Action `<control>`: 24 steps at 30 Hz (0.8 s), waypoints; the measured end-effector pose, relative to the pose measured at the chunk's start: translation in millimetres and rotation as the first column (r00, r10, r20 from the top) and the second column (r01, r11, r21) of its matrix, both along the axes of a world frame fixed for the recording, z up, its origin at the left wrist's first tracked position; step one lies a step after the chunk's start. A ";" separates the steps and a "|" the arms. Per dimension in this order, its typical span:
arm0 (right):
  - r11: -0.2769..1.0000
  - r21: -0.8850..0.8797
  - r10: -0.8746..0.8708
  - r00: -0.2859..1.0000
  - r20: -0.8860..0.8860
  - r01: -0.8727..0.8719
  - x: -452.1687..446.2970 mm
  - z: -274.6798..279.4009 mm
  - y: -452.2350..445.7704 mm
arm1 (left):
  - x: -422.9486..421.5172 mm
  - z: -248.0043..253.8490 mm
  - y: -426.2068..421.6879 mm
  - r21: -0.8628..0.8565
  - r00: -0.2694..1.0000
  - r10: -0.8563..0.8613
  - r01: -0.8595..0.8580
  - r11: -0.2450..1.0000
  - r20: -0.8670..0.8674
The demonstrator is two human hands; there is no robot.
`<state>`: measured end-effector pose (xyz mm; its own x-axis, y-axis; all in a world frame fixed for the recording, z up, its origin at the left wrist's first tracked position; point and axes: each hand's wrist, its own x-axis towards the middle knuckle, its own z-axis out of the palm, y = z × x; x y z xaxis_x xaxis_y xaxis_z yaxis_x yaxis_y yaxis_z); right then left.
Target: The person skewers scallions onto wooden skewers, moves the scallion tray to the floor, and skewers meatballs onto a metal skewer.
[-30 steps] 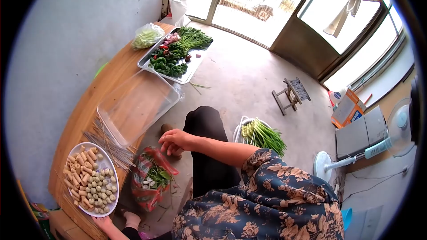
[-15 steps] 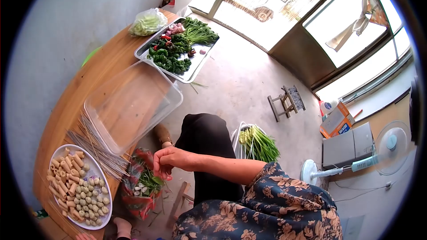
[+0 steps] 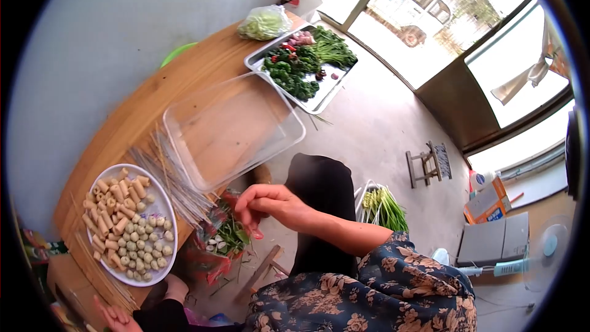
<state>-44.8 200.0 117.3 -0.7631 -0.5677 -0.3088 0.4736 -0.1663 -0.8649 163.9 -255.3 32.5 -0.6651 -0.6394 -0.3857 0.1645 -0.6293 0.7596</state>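
Checking containers first, I record a white oval plate (image 3: 159, 194) loaded with tan tubular pieces (image 3: 120, 201) and small speckled eggs (image 3: 141, 243), a metal tray (image 3: 323, 96) bearing leafy greens (image 3: 295, 77), and a white basket (image 3: 358, 206) of long green stalks (image 3: 390, 212). A clear plastic container (image 3: 233, 132) lets the tabletop show through; it and the tray jut past the inner edge of the wooden table (image 3: 141, 106). Open floor (image 3: 375, 123) lies between the tray and a small stool (image 3: 434, 165). My right hand (image 3: 267, 208) is half curled, nothing visible in its grasp, beside the red plastic bag (image 3: 208, 264) of leaves and white pieces; I cannot confirm contact. My left hand (image 3: 115, 318), below the plate, is cut off; I cannot tell its grip.
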 end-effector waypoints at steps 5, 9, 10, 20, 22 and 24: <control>0.942 -0.333 -0.117 0.877 -0.466 -0.052 22.6 98.8 -15.5 | -11.2 -9.3 14.8 -0.215 0.977 -0.197 0.175 0.961 -0.086; 0.716 -0.518 -0.150 0.622 -0.768 -0.467 53.2 181.2 -26.7 | -36.3 14.9 55.2 -0.080 0.996 0.090 -0.091 0.993 -0.007; 0.682 -0.539 -0.178 0.602 -0.778 -0.495 67.6 195.8 -30.6 | -38.7 15.5 58.7 -0.104 0.996 0.087 -0.086 0.991 0.013; 0.503 -0.718 -0.461 0.553 -0.694 -0.482 127.0 233.3 -57.2 | -60.5 16.7 88.2 -0.146 0.974 -0.206 0.192 0.970 -0.089; 0.461 -0.758 -0.601 0.465 -0.650 -0.462 132.4 221.8 -68.6 | -64.4 20.9 93.3 -0.181 0.978 -0.202 0.190 0.965 -0.053; 0.430 -0.740 -0.627 0.419 -0.657 -0.517 135.3 216.3 -74.2 | -66.9 21.8 94.2 -0.169 0.977 -0.210 0.200 0.965 -0.045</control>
<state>90.4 125.8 333.6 -0.2566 0.0337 0.9659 -0.3607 -0.9305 -0.0634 97.0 -161.1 54.3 -0.8077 -0.5378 -0.2416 0.0953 -0.5234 0.8467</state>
